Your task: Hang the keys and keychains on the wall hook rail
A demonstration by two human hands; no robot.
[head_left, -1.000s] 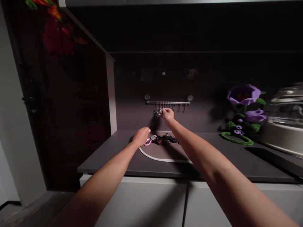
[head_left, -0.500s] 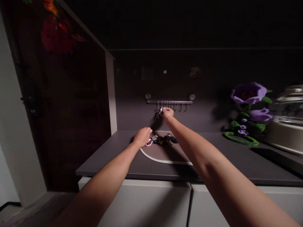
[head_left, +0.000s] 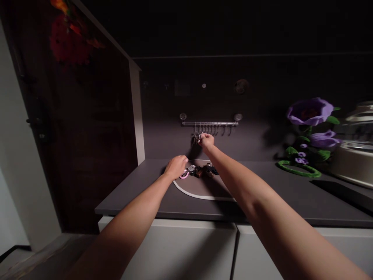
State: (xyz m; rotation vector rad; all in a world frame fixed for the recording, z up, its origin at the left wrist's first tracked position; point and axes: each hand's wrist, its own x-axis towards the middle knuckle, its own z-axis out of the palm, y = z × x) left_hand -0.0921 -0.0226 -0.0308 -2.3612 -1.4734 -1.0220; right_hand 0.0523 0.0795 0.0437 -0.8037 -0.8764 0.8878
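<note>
My right hand (head_left: 208, 140) is closed in a pinch on a small bunch of metal keys (head_left: 197, 138), held just below the left part of a clear rail with hooks (head_left: 210, 123) on the wall. I cannot tell whether the keys touch a hook. Lower down, my left hand (head_left: 176, 166) is at the left edge of a brown mat with a white rim (head_left: 201, 197). Its fingers are mostly hidden behind the back of the hand. Beside them lie a pink ring-shaped piece (head_left: 184, 176) and a dark cluster of small items (head_left: 200, 171), too dim to name singly.
Purple fabric flowers (head_left: 310, 112) with a green ring base (head_left: 298, 169) stand right on the grey counter (head_left: 128, 190). Further right is a cream appliance with a glass upper part (head_left: 354, 165). White cabinet fronts (head_left: 180, 245) are below; a dark door (head_left: 96, 155) is left.
The camera view has shifted slightly. My right hand stays under the rail and the keys have turned a little in its pinch. My left hand is nearly still.
</note>
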